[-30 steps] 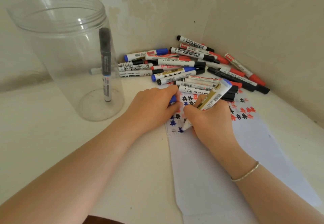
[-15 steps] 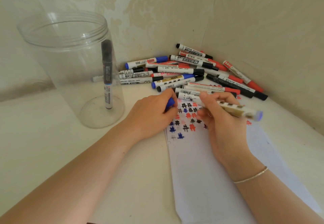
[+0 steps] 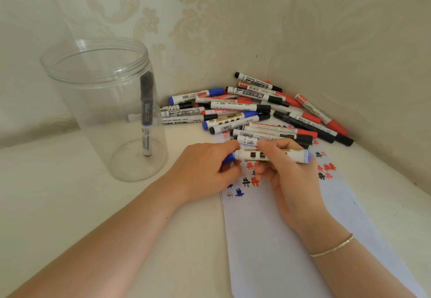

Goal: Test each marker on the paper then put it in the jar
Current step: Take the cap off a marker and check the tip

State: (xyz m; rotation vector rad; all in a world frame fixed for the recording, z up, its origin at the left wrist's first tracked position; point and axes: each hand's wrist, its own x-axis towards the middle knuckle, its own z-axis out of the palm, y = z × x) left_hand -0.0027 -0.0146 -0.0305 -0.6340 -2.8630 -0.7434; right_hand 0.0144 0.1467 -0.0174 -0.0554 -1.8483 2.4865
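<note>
blue marker [image 3: 270,155] level, right hand [image 3: 289,169] grip mid-barrel

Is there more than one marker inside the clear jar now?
No, the clear jar holds just one marker, standing upright against its wall, while the others lie in the pile outside.

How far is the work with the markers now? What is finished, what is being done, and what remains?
Done: one marker stands in the jar, and the paper carries red, black and blue test marks. In hand: the right hand holds a blue marker level while the left hand holds its cap end, apparently recapping it. Left: this marker must go in the jar, and the pile of markers in the corner is waiting.
</note>
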